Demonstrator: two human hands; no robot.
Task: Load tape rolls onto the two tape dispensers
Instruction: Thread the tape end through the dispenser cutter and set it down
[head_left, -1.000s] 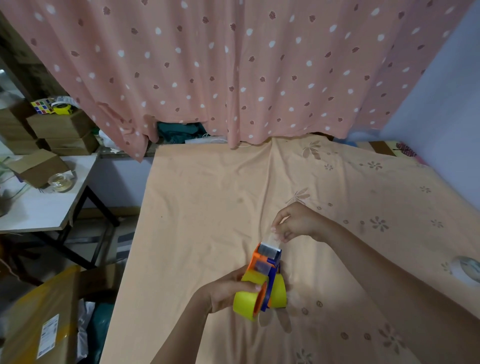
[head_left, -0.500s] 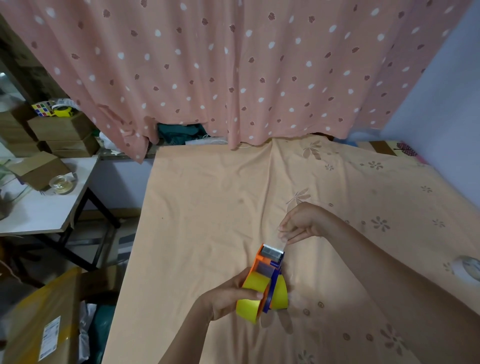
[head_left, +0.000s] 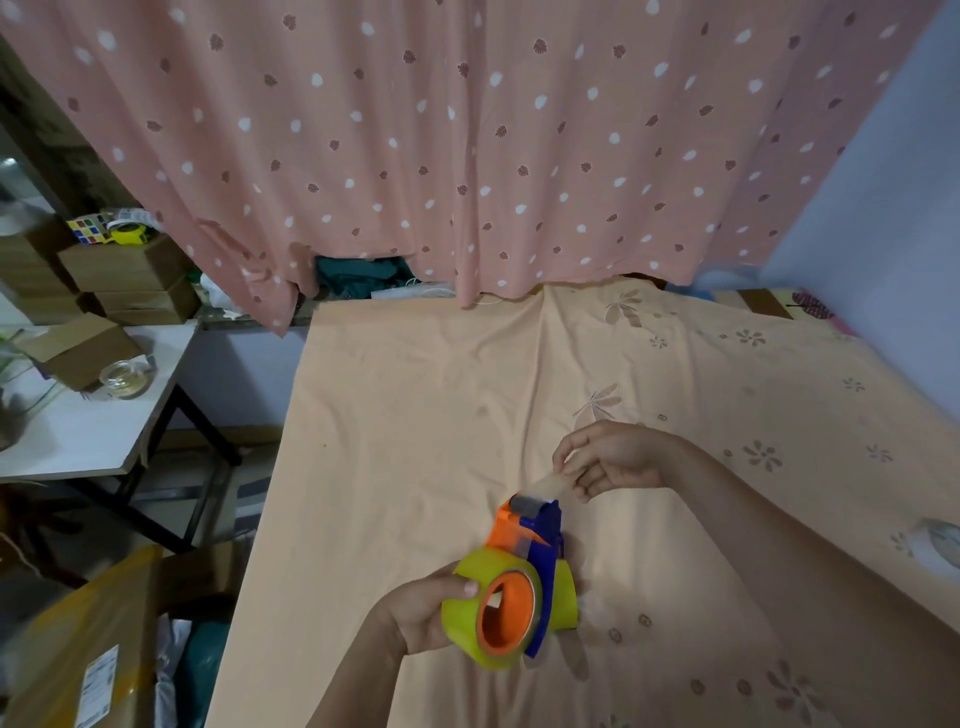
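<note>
An orange and blue tape dispenser (head_left: 530, 525) carries a yellowish tape roll (head_left: 470, 618) on its orange hub. My left hand (head_left: 415, 616) grips the roll and dispenser from the left, above the bed. My right hand (head_left: 605, 460) pinches the free end of the tape (head_left: 545, 486), which runs from the dispenser's metal blade up to my fingers. A second, pale tape roll (head_left: 937, 543) lies on the bed sheet (head_left: 415, 415) at the far right edge.
A peach flowered sheet covers the bed; a pink dotted curtain (head_left: 467, 156) hangs behind it. A white side table (head_left: 88, 436) at left holds cardboard boxes and a clear tape roll (head_left: 124, 378). A yellow-wrapped parcel (head_left: 78, 649) sits on the floor at lower left.
My left hand has turned the dispenser so the orange hub faces me. My right hand has drawn the tape end a little farther from the blade, up and to the right.
</note>
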